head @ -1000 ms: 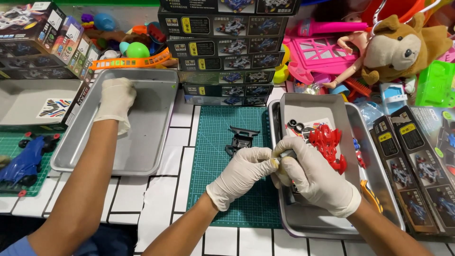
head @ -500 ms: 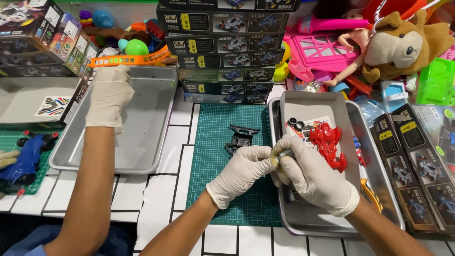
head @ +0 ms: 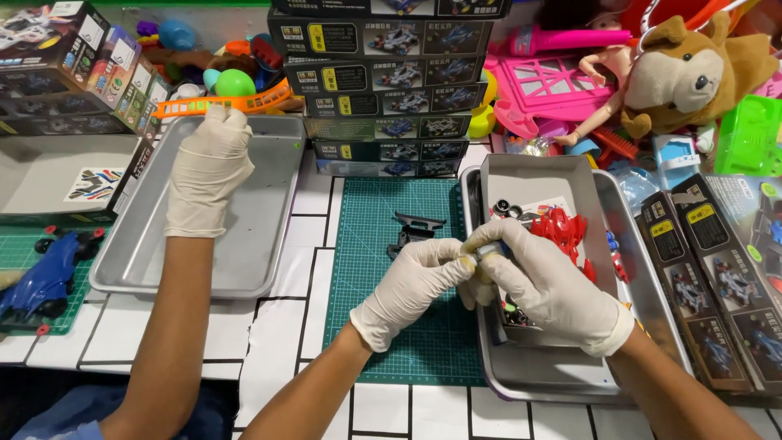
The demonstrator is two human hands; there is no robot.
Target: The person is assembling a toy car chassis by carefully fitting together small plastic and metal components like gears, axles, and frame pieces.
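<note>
My left hand (head: 411,281) and my right hand (head: 558,289), both in white gloves, meet over the left rim of a metal tray (head: 570,371). Their fingertips pinch one small grey and yellow part (head: 482,253) between them. Just beyond my fingers, inside an open grey box (head: 529,175) standing in that tray, lie red plastic parts (head: 558,228) and small black wheels (head: 505,210). A black chassis piece (head: 414,230) rests on the green cutting mat (head: 391,269), to the left of my left hand.
A co-worker's gloved hand (head: 208,171) reaches over an empty metal tray (head: 269,244) on the left. Stacked model-car boxes (head: 387,90) stand behind the mat. A blue toy car (head: 41,277) sits far left. Toys and a plush dog (head: 692,69) crowd the back right; flat boxes (head: 717,277) lie right.
The co-worker's hand has moved farther up over the left tray toward its back edge. My two hands stay together on the small part, barely shifted.
</note>
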